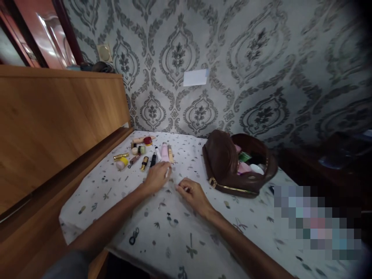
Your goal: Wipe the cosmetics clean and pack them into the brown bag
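Observation:
My left hand point(158, 176) is over the patterned white cloth, just in front of a pink tube point(164, 152) and a black tube point(153, 159). Its fingers are curled together around something small and pale that I cannot make out. To its right, my right hand point(193, 193) has its fingers bent inward, thumb near the index finger; whether anything is between them is hidden. Beyond the left hand lie a gold-and-black lipstick point(144, 163), a yellow-and-pink container point(122, 163), a red jar point(147, 140) and several other cosmetics. The two hands are apart.
An open brown bag point(222, 159) with pink, green and white items inside stands at the right on the cloth point(162, 240). A wooden cabinet point(64, 116) borders the left side. Behind is a patterned wall point(180, 46). A blurred-out patch covers the lower right.

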`<control>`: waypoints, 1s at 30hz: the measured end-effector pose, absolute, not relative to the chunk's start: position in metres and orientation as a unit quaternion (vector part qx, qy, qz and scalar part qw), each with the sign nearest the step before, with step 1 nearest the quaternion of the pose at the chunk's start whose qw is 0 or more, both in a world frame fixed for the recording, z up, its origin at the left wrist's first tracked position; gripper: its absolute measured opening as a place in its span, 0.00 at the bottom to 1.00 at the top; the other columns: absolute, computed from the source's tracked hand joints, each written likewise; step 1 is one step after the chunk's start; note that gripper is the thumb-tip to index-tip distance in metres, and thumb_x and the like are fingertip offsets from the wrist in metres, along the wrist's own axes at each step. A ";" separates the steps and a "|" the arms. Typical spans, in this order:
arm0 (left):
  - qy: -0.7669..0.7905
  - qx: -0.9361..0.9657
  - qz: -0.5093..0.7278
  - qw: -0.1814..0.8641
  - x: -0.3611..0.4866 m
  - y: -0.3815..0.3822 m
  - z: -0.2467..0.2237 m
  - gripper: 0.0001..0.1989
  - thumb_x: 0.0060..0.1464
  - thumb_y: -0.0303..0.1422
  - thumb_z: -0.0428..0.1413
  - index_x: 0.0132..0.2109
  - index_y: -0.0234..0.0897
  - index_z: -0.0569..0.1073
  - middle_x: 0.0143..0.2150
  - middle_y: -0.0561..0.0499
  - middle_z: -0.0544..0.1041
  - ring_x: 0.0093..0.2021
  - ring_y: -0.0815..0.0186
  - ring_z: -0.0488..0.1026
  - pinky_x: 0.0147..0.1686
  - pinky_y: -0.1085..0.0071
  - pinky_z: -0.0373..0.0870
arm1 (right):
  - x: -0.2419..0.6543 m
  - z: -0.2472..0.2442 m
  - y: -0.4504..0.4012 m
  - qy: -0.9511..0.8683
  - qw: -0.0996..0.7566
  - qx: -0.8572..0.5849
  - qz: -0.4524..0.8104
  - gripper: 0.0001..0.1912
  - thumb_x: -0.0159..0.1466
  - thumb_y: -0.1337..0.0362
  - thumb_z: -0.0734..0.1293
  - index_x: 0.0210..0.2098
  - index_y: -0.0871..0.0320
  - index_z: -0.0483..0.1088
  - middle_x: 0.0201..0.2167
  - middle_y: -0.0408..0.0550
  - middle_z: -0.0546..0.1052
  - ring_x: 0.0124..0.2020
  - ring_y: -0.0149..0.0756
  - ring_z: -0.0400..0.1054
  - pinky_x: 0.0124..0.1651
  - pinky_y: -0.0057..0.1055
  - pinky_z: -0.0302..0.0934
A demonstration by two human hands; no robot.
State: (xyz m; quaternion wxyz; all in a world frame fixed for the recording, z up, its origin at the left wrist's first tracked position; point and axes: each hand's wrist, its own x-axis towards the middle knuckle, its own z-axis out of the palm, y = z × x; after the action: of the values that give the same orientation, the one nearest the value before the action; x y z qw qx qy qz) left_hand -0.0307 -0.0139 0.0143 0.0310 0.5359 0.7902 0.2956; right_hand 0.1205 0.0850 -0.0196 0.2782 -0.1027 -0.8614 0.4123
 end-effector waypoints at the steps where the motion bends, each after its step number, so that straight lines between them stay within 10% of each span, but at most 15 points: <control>1: 0.810 0.518 0.277 0.004 -0.038 -0.016 0.016 0.09 0.63 0.31 0.46 0.44 0.38 0.71 0.47 0.43 0.73 0.52 0.55 0.68 0.52 0.61 0.64 | 0.114 -0.022 0.082 -0.853 0.272 -0.109 0.432 0.20 0.63 0.55 0.63 0.19 0.57 0.61 0.21 0.43 0.67 0.25 0.31 0.62 0.30 0.27 0.55; 11: 0.893 0.426 0.146 -0.002 -0.066 -0.026 -0.001 0.20 0.57 0.23 0.51 0.56 0.37 0.65 0.45 0.40 0.76 0.47 0.54 0.74 0.42 0.64 0.66 | 0.099 -0.043 0.059 -0.780 0.280 -0.144 0.540 0.09 0.62 0.58 0.64 0.33 0.58 0.71 0.27 0.44 0.72 0.30 0.33 0.67 0.33 0.29 0.61; 18: 0.845 0.496 0.191 0.053 -0.036 -0.027 -0.002 0.11 0.58 0.29 0.50 0.48 0.40 0.67 0.27 0.55 0.73 0.31 0.63 0.74 0.30 0.72 0.61 | 0.098 -0.053 0.057 -0.640 0.286 -0.194 0.686 0.32 0.59 0.41 0.66 0.54 0.58 0.69 0.45 0.53 0.76 0.39 0.39 0.73 0.43 0.38 0.68; 30: 0.667 0.646 0.369 0.038 -0.001 -0.032 -0.006 0.12 0.62 0.40 0.47 0.43 0.41 0.71 0.37 0.49 0.81 0.36 0.61 0.78 0.37 0.69 0.70 | 0.102 -0.036 0.058 -0.335 0.253 -0.203 0.885 0.23 0.45 0.49 0.79 0.32 0.60 0.77 0.27 0.43 0.76 0.28 0.32 0.68 0.33 0.28 0.62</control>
State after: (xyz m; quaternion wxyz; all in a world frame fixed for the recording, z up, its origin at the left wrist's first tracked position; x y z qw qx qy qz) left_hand -0.0013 -0.0319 -0.0057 0.0379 0.6459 0.6675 0.3687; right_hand 0.1018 0.0577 -0.0355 0.2526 -0.2033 -0.3348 0.8847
